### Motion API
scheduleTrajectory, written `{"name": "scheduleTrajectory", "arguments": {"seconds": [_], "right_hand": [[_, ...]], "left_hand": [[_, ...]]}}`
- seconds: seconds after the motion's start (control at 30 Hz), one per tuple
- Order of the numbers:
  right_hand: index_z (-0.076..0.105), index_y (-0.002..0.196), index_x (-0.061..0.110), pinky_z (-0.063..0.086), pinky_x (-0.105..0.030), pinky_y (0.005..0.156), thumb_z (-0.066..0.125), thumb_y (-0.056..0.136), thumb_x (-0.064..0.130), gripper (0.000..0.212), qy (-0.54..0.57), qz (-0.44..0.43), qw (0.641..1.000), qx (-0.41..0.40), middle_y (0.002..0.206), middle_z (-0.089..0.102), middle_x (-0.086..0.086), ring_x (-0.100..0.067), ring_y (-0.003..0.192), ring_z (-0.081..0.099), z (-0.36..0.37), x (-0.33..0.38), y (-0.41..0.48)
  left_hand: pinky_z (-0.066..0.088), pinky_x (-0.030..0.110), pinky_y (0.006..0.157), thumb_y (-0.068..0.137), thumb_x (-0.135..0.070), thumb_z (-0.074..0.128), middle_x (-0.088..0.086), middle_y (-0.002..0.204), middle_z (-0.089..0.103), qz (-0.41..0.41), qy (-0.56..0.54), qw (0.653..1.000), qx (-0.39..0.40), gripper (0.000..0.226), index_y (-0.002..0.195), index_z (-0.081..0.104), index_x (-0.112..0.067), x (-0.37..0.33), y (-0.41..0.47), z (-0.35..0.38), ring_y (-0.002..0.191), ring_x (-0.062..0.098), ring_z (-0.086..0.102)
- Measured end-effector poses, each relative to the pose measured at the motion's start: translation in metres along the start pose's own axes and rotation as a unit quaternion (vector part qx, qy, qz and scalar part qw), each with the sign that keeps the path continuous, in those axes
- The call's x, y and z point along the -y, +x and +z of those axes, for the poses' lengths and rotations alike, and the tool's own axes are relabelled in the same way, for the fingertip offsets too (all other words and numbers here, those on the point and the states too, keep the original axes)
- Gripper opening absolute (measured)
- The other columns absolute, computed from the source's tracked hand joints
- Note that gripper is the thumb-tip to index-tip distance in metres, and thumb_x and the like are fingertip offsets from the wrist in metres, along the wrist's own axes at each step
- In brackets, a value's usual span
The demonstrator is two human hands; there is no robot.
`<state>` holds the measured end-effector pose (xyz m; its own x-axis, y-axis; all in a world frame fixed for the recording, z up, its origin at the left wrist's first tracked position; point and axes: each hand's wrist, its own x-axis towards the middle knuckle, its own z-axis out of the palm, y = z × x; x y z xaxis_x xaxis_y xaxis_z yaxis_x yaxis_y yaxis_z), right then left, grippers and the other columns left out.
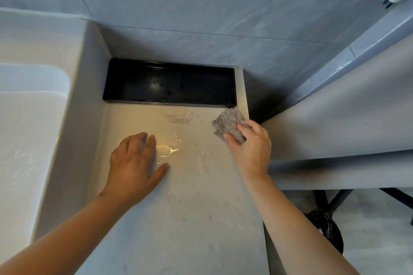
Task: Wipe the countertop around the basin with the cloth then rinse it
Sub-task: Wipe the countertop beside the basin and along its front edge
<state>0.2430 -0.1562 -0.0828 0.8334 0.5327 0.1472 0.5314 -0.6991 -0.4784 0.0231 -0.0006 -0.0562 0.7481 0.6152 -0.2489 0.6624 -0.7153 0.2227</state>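
Observation:
A pale marble-look countertop (183,207) runs from the front edge to a black tray at the back, with wet streaks and droplets near its middle. My right hand (250,147) grips a crumpled grey cloth (228,124) and holds it against the countertop's right edge, just in front of the tray's right corner. My left hand (134,163) lies flat on the counter with straight fingers, left of the wet patch. The white basin (31,118) sits at the left, on a raised block.
An empty black rectangular tray (169,83) with water drops stands against the grey tiled back wall. A grey curtain (339,107) hangs right of the counter. Below it are a dark bin (328,232) and black metal legs on the floor.

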Motion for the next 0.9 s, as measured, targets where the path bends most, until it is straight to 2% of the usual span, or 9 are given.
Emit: {"name": "scheduleTrajectory", "arguments": {"seconds": [0.1, 0.2, 0.3, 0.4, 0.47, 0.53, 0.6, 0.73, 0.9], "right_hand": [[0.072, 0.099, 0.015, 0.053, -0.043, 0.078, 0.073, 0.076, 0.030, 0.027, 0.026, 0.001, 1.000, -0.004, 0.108, 0.065, 0.001, -0.020, 0.095, 0.058, 0.004, 0.004, 0.000], [0.074, 0.090, 0.014, 0.051, -0.029, 0.068, 0.072, 0.075, 0.024, 0.018, 0.046, -0.004, 0.999, 0.006, 0.098, 0.066, 0.003, -0.017, 0.084, 0.059, 0.001, 0.008, 0.003], [0.073, 0.088, 0.016, 0.048, -0.020, 0.066, 0.070, 0.080, 0.022, 0.011, 0.126, 0.016, 0.992, 0.002, 0.092, 0.065, 0.004, -0.010, 0.081, 0.059, -0.019, 0.005, 0.010], [0.071, 0.090, 0.017, 0.053, -0.027, 0.068, 0.068, 0.083, 0.023, 0.009, 0.159, 0.019, 0.987, -0.034, 0.090, 0.064, 0.003, -0.008, 0.080, 0.059, -0.039, -0.004, 0.029], [0.070, 0.095, 0.015, 0.055, -0.032, 0.072, 0.067, 0.085, 0.022, 0.013, 0.139, -0.008, 0.990, -0.003, 0.093, 0.065, 0.002, -0.009, 0.084, 0.059, -0.038, -0.014, 0.041], [0.066, 0.110, 0.015, 0.054, -0.031, 0.081, 0.064, 0.087, 0.024, 0.025, 0.124, -0.031, 0.991, 0.044, 0.103, 0.065, 0.002, -0.010, 0.094, 0.059, -0.027, -0.019, 0.044], [0.062, 0.121, 0.012, 0.052, -0.030, 0.086, 0.061, 0.089, 0.024, 0.034, 0.105, -0.043, 0.993, 0.032, 0.111, 0.064, 0.000, -0.014, 0.101, 0.058, -0.012, -0.019, 0.039], [0.065, 0.115, 0.010, 0.053, -0.031, 0.074, 0.062, 0.089, 0.021, 0.029, 0.094, -0.058, 0.994, -0.006, 0.104, 0.063, -0.001, -0.014, 0.092, 0.056, 0.000, -0.007, 0.014], [0.066, 0.113, 0.010, 0.050, -0.023, 0.075, 0.062, 0.087, 0.021, 0.029, 0.104, -0.103, 0.989, 0.036, 0.104, 0.062, 0.001, -0.011, 0.091, 0.054, -0.003, 0.004, -0.031]], "left_hand": [[0.039, 0.051, 0.098, 0.080, -0.068, 0.026, 0.012, 0.141, 0.043, -0.004, 0.005, 1.000, 0.002, 0.082, 0.138, 0.045, -0.013, 0.000, -0.001, 0.001, 0.128, 0.034, 0.039], [0.037, 0.050, 0.101, 0.081, -0.068, 0.032, 0.010, 0.145, 0.040, -0.010, 0.000, 1.000, 0.000, 0.081, 0.140, 0.041, -0.014, -0.001, 0.000, 0.002, 0.131, 0.034, 0.036], [0.036, 0.050, 0.102, 0.080, -0.067, 0.034, 0.009, 0.146, 0.038, -0.014, -0.004, 1.000, 0.002, 0.080, 0.141, 0.041, -0.015, -0.001, 0.000, 0.001, 0.132, 0.033, 0.034], [0.039, 0.051, 0.099, 0.079, -0.070, 0.027, 0.011, 0.143, 0.042, -0.009, -0.005, 1.000, 0.000, 0.083, 0.139, 0.043, -0.014, 0.001, 0.000, 0.001, 0.130, 0.034, 0.038], [0.039, 0.052, 0.098, 0.078, -0.070, 0.025, 0.011, 0.142, 0.042, -0.009, -0.007, 1.000, 0.000, 0.084, 0.138, 0.044, -0.014, 0.001, 0.000, 0.002, 0.129, 0.034, 0.038], [0.038, 0.051, 0.099, 0.079, -0.071, 0.027, 0.010, 0.143, 0.041, -0.011, -0.012, 1.000, -0.006, 0.084, 0.139, 0.044, -0.015, 0.000, 0.000, 0.002, 0.130, 0.034, 0.037], [0.036, 0.050, 0.102, 0.079, -0.070, 0.031, 0.009, 0.145, 0.039, -0.016, -0.016, 1.000, -0.008, 0.082, 0.141, 0.042, -0.016, 0.000, 0.000, 0.003, 0.132, 0.032, 0.034], [0.032, 0.048, 0.105, 0.079, -0.067, 0.032, 0.007, 0.148, 0.034, -0.017, -0.019, 1.000, -0.001, 0.081, 0.143, 0.037, -0.018, 0.000, 0.000, 0.002, 0.135, 0.030, 0.030], [0.029, 0.046, 0.108, 0.078, -0.067, 0.031, 0.006, 0.151, 0.030, -0.020, -0.017, 1.000, 0.009, 0.083, 0.145, 0.033, -0.018, -0.001, -0.001, 0.000, 0.137, 0.029, 0.026]]}}
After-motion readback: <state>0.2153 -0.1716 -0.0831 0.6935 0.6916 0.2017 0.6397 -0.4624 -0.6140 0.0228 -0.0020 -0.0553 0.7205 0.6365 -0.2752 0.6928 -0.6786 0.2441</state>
